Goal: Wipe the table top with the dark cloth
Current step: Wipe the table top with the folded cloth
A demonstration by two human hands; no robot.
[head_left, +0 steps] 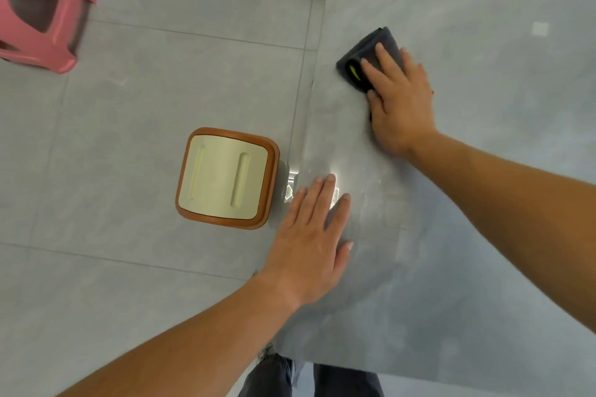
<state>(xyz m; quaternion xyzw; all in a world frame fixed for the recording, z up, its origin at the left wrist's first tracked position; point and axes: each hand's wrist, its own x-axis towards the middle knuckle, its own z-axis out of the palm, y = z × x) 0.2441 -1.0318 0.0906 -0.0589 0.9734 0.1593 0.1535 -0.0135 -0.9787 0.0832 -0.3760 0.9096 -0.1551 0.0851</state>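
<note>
Trouser legs (309, 377) at the bottom edge are the item nearest the lens, cut off by the frame. Head view, sole view: the left hand (311, 235) lies flat, fingers spread and holding nothing, palm down on the near left edge of the table top (483, 203), apparently bracing. The right hand (400, 97) is also flat, fingers extended, pressing on the dark cloth (383, 45), not pinching it. Cloth is folded and sits on the table near its left edge, toward the far end; its long axis runs diagonally, from near-left under the palm to far-right. A yellow-green mark shows on its near-left side; whether this is a label or a stripe cannot be determined. Cloth lies well beyond the left hand and directly beneath the right, so the right hand is the working one. Judgement: wiping is under way; remaining table surface extends right of the cloth. Palm conceals much of the cloth. Table's right portion runs out of frame. Off the table, on the floor: a brown-rimmed stool (225, 177) just beside the edge, a pink stool (42, 10) well apart, blurred.
</note>
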